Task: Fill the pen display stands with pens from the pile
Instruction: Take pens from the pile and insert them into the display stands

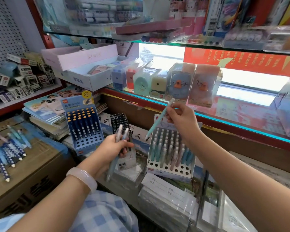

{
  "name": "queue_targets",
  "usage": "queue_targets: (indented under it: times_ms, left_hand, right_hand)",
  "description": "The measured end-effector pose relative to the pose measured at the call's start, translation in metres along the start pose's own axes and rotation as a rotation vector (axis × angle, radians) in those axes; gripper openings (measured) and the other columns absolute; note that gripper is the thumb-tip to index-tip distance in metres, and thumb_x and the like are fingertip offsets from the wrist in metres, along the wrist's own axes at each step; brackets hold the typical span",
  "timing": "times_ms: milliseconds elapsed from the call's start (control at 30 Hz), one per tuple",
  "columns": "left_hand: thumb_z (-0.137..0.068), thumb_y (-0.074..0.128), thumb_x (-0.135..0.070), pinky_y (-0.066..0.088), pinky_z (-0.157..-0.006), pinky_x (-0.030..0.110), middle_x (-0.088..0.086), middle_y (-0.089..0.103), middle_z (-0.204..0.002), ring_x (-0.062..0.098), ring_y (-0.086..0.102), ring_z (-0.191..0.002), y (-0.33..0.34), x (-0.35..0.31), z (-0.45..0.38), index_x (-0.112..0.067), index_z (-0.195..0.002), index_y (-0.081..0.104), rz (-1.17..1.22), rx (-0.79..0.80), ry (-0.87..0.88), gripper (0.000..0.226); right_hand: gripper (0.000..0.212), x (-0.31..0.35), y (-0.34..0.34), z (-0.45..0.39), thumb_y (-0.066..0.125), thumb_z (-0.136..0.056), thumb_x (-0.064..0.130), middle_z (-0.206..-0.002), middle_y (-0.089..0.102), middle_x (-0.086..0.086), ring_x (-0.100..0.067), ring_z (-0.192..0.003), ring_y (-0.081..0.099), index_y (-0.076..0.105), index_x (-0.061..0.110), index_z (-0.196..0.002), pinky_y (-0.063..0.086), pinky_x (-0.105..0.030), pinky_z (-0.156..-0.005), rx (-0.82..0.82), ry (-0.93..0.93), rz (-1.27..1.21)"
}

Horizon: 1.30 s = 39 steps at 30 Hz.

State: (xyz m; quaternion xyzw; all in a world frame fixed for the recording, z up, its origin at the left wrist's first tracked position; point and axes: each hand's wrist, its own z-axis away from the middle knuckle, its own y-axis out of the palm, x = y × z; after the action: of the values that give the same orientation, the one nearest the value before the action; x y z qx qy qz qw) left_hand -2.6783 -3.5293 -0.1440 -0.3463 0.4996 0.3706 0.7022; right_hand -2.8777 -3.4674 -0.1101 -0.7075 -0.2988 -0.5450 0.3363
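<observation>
Head view: our right hand [179,119] pinches one teal pen [159,120]; our left hand [114,148] grips a spare bundle [120,141]. We judge pens light, stiff, slick; hold mid-barrel.

Place: a stationery shop.
Signs: glass shelves [157,41] with boxed goods, pen display stands [84,124], stacked notebooks [45,114].

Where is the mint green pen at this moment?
The mint green pen is right of centre in the head view, pinched in the right hand, slanting above the white pen stand.
</observation>
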Motion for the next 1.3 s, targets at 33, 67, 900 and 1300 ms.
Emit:
queue_targets:
  times_ms: [33,67,900,1300]
  left_hand:
    - [-0.095,0.044,-0.001,0.044,-0.042,0.017,0.011,0.067,-0.087,0.012,0.049,-0.056,-0.001,0.000,-0.001,-0.003,-0.104,0.053,0.028,-0.030,-0.012,0.013]
    - [-0.095,0.043,-0.001,0.044,-0.041,0.017,0.011,0.067,-0.087,0.012,0.049,-0.056,-0.001,-0.001,-0.002,-0.003,-0.107,0.052,0.046,-0.051,-0.017,0.015]
    - [-0.096,0.042,-0.002,0.046,-0.042,0.016,0.016,0.065,-0.095,0.012,0.050,-0.056,-0.005,0.002,0.005,-0.002,-0.113,0.049,0.052,-0.069,-0.002,0.018]
    - [-0.096,0.043,-0.003,0.050,-0.054,0.020,0.013,0.066,-0.093,0.011,0.050,-0.057,-0.004,0.005,0.006,-0.004,-0.114,0.050,0.055,-0.061,-0.013,0.019]
  right_hand:
    - [0.009,-0.005,-0.002,0.002,0.057,-0.092,0.017,-0.088,0.066,0.004,-0.004,-0.075,0.064,0.058,0.016,-0.101,0.055,-0.017,-0.065,0.000,-0.036,0.081]
    - [0.010,-0.010,-0.002,0.007,0.058,-0.091,0.017,-0.091,0.066,0.003,-0.005,-0.078,0.065,0.056,0.018,-0.100,0.053,-0.018,-0.067,0.017,-0.058,0.166]
    - [0.009,-0.072,0.028,0.044,0.055,-0.093,0.030,-0.096,0.065,0.004,-0.011,-0.087,0.060,0.059,0.024,-0.098,0.053,-0.036,-0.082,0.187,-0.069,0.787]
    - [0.027,-0.073,0.027,0.050,0.049,-0.096,0.025,-0.096,0.061,0.001,-0.014,-0.085,0.059,0.045,0.027,-0.123,0.053,-0.031,-0.077,0.191,-0.220,0.829]
